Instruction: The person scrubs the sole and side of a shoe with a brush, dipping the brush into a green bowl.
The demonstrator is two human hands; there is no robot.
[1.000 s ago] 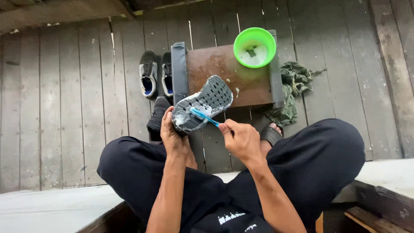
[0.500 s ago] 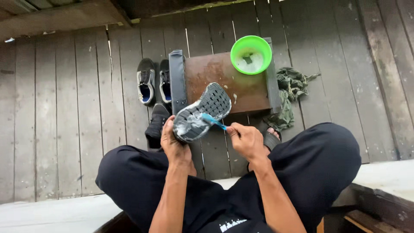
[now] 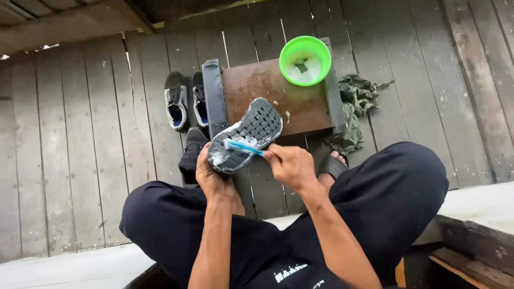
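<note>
Brush (image 3: 243,147) now lower on one soapy shoe (image 3: 246,135), two hands (image 3: 289,166), two more shoes (image 3: 184,100) aside.

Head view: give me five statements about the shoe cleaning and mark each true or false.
1. The left hand holds a shoe sole up. True.
2. The right hand holds a red sponge. False: it holds a blue brush against the soapy sole.
3. The green bowl sits on the brown stool. True.
4. The pair of shoes on the floor lies right of the stool. False: it lies left of it.
5. A green rag lies inside the bowl. False: it lies on the wooden floor beside the stool.
</note>
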